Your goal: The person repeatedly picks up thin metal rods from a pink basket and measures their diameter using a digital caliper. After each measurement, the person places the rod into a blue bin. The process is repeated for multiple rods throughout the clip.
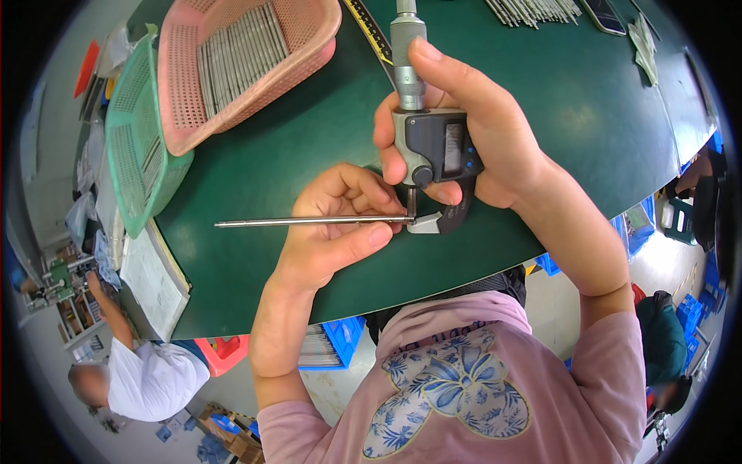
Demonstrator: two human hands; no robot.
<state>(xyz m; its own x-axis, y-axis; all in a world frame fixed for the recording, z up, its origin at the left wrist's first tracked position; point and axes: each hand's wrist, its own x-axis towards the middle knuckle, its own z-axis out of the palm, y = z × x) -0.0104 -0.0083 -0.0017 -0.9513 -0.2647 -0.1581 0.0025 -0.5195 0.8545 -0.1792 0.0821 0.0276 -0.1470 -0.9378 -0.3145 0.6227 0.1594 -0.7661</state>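
Observation:
My right hand [487, 116] is wrapped round a digital micrometer [434, 147], its thumb lying along the grey thimble at the top. The small display faces up. A thin metal rod [309, 221] lies level across my left hand [340, 220], pinched between thumb and fingers close to its right end. That right end sits at the micrometer's jaws, between the spindle and the curved frame's anvil. Whether the jaws touch the rod I cannot tell. The rod's other end sticks out to the left over the green table [239, 286].
At the upper left stand a pink basket [182, 100] full of metal rods and a green basket [124, 143]. A paper pad [154, 278] lies by the left edge. More rods [533, 11], a phone [604, 15] and a ruler [369, 31] lie farther back. Other people sit on both sides.

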